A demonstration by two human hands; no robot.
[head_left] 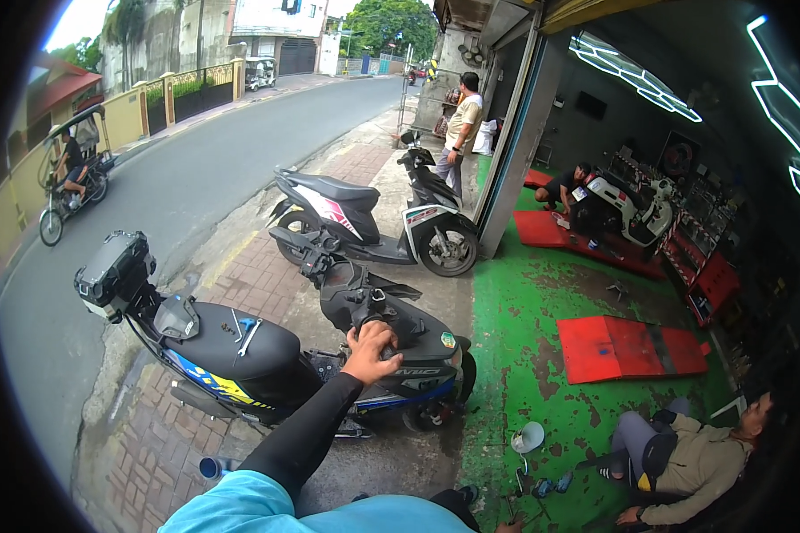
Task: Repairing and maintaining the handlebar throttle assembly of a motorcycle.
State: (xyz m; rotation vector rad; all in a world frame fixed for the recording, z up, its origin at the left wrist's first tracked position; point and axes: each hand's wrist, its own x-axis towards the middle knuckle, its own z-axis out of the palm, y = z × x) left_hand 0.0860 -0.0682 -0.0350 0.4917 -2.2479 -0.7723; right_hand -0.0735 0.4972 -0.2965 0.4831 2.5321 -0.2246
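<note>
My left hand [372, 351] is wrapped round a handlebar grip of the dark scooter [400, 364] in front of me. The scooter has a black seat [231, 338] with blue tools and a silver wrench [247, 338] lying on it, and a top box [116, 275] at its rear. Only a small part of my right hand [508, 526] shows at the bottom edge, near thin dark items on the floor; what it holds is unclear.
Another scooter [356, 222] and a standing person [462, 133] are beyond. Right: a seated person [684, 453], bucket [528, 436], red ramp [587, 346], and a crouching person [564, 191] by a raised scooter. A motor tricycle [76, 178] is on the street.
</note>
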